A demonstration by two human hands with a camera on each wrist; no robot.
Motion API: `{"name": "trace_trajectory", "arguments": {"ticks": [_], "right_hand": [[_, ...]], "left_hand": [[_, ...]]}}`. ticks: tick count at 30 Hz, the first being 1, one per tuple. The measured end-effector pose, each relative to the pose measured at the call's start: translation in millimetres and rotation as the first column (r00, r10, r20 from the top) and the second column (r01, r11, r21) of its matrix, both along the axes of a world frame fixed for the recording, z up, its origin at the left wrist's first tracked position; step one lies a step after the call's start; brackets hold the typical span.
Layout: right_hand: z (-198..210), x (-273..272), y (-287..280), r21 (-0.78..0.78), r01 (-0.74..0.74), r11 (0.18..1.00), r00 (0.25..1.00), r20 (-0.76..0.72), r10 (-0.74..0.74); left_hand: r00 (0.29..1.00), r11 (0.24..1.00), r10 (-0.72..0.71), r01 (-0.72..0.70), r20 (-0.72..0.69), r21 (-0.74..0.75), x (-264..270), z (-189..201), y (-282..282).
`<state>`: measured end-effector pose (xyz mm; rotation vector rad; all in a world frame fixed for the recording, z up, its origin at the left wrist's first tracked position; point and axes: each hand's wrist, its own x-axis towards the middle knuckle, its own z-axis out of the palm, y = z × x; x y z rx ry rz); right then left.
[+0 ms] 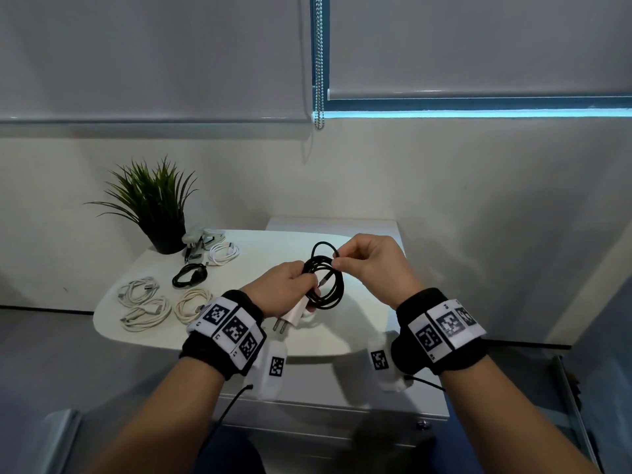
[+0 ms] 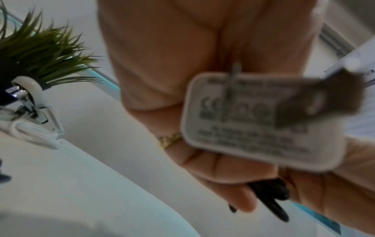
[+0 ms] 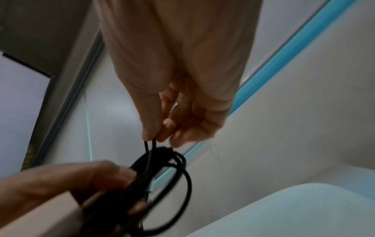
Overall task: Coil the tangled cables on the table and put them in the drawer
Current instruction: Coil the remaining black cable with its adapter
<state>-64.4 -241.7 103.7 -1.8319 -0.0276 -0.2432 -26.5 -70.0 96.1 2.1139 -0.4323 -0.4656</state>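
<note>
Above the white table [image 1: 260,248] my left hand [image 1: 290,285] grips a black cable [image 1: 330,285] wound in several loops, together with its white plug adapter [image 1: 295,318]. The adapter's two prongs point back toward me, and its label face [image 2: 261,121] fills the left wrist view. My right hand [image 1: 362,260] pinches a loop of the same black cable [image 3: 162,168] at the top of the coil, between thumb and fingertips [image 3: 154,136]. On the table's left lie a coiled black cable [image 1: 189,275], a white coiled cable [image 1: 224,253] and three cream coiled cables [image 1: 150,304].
A potted plant [image 1: 157,206] stands at the table's back left, with a stapler [image 1: 200,242] beside it. A white drawer cabinet [image 1: 342,408] sits under and behind the table. The wall and roller blinds close the far side.
</note>
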Motion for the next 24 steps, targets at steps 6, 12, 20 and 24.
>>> {"name": "trace_trajectory", "arguments": {"ticks": [6,12,20,24], "right_hand": [[-3.1,0.9,6.7,-0.079,0.065,0.995,0.988,0.144,-0.053],[-3.1,1.5,12.3,-0.103,0.005,0.995,0.994,0.107,0.006],[1.3,0.0,14.1,-0.117,-0.043,0.992,0.996,0.068,0.051],[2.2,-4.4,15.5,-0.137,-0.162,0.977,0.985,0.042,0.169]], "left_hand": [[0.999,0.983,0.018,-0.023,-0.029,-0.181,-7.3,-0.5,-4.8],[1.0,0.945,-0.001,0.002,0.004,-0.327,-8.1,11.1,-3.0],[0.999,0.887,-0.019,-0.001,-0.038,-0.462,-13.4,14.8,-2.0],[0.993,0.937,0.073,-0.101,-0.095,-0.335,-13.4,18.6,0.2]]}}
